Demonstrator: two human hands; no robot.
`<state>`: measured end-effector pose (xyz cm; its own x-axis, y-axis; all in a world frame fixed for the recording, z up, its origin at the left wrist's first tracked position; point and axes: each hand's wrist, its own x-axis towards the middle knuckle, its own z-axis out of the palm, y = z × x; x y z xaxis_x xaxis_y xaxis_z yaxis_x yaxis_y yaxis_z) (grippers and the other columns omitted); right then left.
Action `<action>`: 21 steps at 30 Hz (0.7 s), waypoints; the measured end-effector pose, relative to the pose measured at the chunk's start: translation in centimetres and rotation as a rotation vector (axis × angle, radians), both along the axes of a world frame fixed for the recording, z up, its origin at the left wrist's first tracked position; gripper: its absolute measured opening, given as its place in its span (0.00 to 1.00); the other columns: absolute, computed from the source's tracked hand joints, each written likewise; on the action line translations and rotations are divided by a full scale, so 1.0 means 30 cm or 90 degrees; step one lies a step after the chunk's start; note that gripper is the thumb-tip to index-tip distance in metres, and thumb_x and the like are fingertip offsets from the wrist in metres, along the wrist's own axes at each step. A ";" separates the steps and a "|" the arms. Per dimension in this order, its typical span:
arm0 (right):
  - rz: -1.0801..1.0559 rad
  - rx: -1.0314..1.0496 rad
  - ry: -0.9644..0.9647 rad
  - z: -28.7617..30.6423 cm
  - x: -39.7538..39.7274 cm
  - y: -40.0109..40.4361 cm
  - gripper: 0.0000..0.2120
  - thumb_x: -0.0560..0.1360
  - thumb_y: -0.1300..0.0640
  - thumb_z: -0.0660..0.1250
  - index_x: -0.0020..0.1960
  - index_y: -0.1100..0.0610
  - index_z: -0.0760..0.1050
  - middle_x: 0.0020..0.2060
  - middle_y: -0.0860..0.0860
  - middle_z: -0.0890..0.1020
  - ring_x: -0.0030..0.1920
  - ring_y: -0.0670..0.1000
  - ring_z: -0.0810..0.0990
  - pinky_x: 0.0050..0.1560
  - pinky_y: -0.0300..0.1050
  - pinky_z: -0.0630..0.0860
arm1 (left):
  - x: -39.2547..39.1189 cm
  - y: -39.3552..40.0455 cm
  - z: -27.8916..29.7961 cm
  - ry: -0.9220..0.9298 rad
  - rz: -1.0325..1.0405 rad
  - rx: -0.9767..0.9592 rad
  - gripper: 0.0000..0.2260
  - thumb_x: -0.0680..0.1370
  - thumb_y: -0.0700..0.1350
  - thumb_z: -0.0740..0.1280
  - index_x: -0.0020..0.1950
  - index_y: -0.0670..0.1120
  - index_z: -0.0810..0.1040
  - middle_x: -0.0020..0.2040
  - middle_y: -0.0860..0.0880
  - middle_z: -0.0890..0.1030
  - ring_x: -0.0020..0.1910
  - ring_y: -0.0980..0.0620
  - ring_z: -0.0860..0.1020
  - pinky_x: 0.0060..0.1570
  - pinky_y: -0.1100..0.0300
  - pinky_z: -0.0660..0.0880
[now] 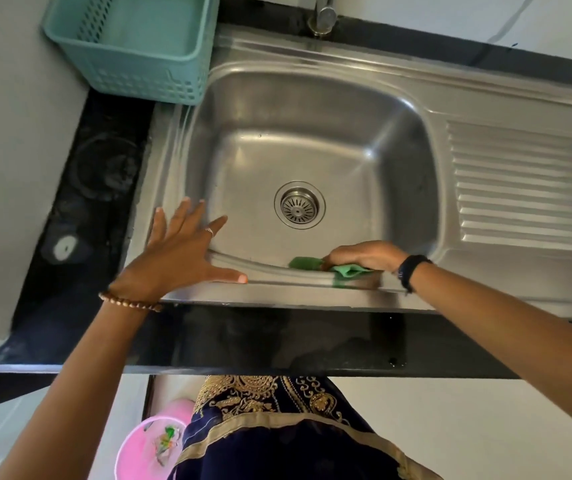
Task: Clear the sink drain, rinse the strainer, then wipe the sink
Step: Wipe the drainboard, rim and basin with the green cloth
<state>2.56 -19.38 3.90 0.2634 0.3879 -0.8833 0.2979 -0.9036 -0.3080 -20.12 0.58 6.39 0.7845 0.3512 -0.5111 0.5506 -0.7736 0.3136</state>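
Fingers of the right hand [364, 256] are curled down over a green cloth [341, 269], which we record as grasped and pressed against the near inner wall of the sink [312, 150], just under the front rim; the cloth shows on both sides of the knuckles, its long axis running left to right along that rim, one end pointing toward the left hand. Fingers of the left hand [180, 251] are straight and spread, holding nothing, the palm resting on the sink's near left corner, the thumb lying along the front rim and pointing toward the cloth, apart from it. We note the strainer [299, 206] seated in the drain at the basin floor, well beyond the cloth; the basin shows nothing else. A teal basket [132, 46] stands at the far left corner, touching the sink's edge; we see no contents in it. A pink bin [149, 448] on the floor holds some scraps, too blurred to identify. The tap [324, 15] rises behind the basin.
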 end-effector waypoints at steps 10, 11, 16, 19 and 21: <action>-0.158 0.033 -0.053 0.085 -0.104 0.050 0.21 0.77 0.57 0.64 0.67 0.65 0.69 0.69 0.59 0.70 0.70 0.57 0.67 0.71 0.43 0.61 | -0.042 0.021 0.021 -0.064 0.011 -0.045 0.58 0.52 0.77 0.56 0.73 0.55 0.34 0.73 0.45 0.28 0.66 0.55 0.25 0.66 0.57 0.28; -0.130 0.053 -0.038 0.085 -0.156 0.099 0.21 0.78 0.56 0.63 0.67 0.64 0.70 0.69 0.59 0.70 0.70 0.57 0.68 0.69 0.42 0.60 | -0.045 0.019 0.021 -0.066 0.011 -0.032 0.58 0.53 0.78 0.54 0.72 0.55 0.31 0.73 0.45 0.28 0.66 0.54 0.24 0.65 0.56 0.25; 0.038 0.091 0.031 0.067 -0.371 0.418 0.17 0.82 0.56 0.51 0.56 0.66 0.73 0.61 0.61 0.76 0.61 0.56 0.72 0.61 0.44 0.64 | -0.071 0.017 0.025 -0.045 0.014 0.109 0.61 0.51 0.81 0.46 0.71 0.50 0.26 0.72 0.45 0.28 0.68 0.47 0.24 0.59 0.41 0.21; 0.080 0.093 0.021 0.063 -0.394 0.463 0.15 0.82 0.58 0.48 0.39 0.58 0.66 0.39 0.53 0.72 0.49 0.50 0.66 0.49 0.40 0.58 | -0.091 0.048 0.028 -0.043 0.000 0.117 0.60 0.52 0.81 0.46 0.71 0.48 0.26 0.70 0.47 0.26 0.68 0.49 0.23 0.59 0.39 0.22; 0.072 0.130 0.029 0.079 -0.367 0.405 0.13 0.82 0.59 0.49 0.48 0.62 0.70 0.46 0.55 0.71 0.50 0.51 0.67 0.49 0.39 0.60 | -0.090 0.080 0.033 -0.043 -0.022 0.103 0.59 0.53 0.80 0.47 0.69 0.49 0.24 0.69 0.48 0.25 0.65 0.53 0.20 0.56 0.41 0.18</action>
